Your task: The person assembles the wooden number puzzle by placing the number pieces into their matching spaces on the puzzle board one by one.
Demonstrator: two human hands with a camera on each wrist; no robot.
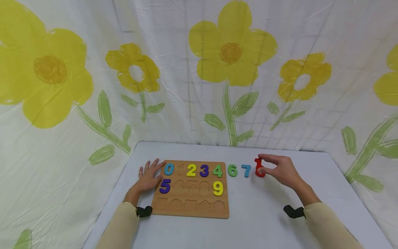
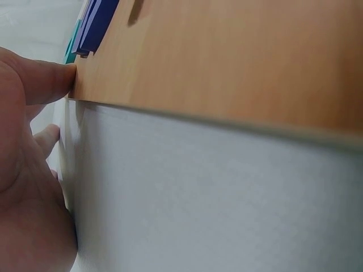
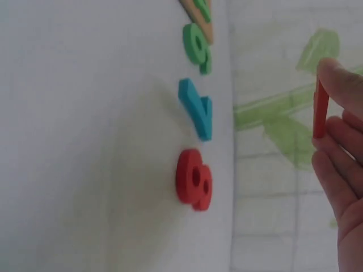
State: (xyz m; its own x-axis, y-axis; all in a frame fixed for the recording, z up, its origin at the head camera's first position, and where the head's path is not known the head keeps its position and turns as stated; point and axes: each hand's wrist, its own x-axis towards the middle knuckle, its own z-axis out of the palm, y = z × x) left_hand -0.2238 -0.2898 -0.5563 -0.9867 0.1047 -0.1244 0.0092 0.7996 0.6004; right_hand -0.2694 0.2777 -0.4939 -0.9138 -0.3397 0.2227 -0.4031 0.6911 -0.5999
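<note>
My right hand (image 1: 284, 170) pinches a red number 1 (image 1: 258, 162) between thumb and fingertips, lifted above the table. In the right wrist view that piece (image 3: 321, 110) appears edge-on. Just under it in the head view, a red number 8 (image 3: 193, 180) lies on the table. My left hand (image 1: 149, 179) rests at the left edge of the wooden number board (image 1: 189, 210), fingers spread; its thumb (image 2: 54, 82) touches the board's side. Blue 0 (image 1: 169, 169), yellow 2 (image 1: 191, 170) and purple 5 (image 1: 165, 186) sit in the board, beside an uncovered 1-shaped recess (image 1: 181, 169).
Green 6 (image 1: 232, 170) and blue 7 (image 1: 246, 170) lie between the board and the red 8. Purple 3 (image 1: 204, 170), green 4 (image 1: 217, 171) and yellow 9 (image 1: 218, 188) are on the board. Behind the white table (image 1: 258, 221) hangs a flowered curtain (image 1: 174, 114).
</note>
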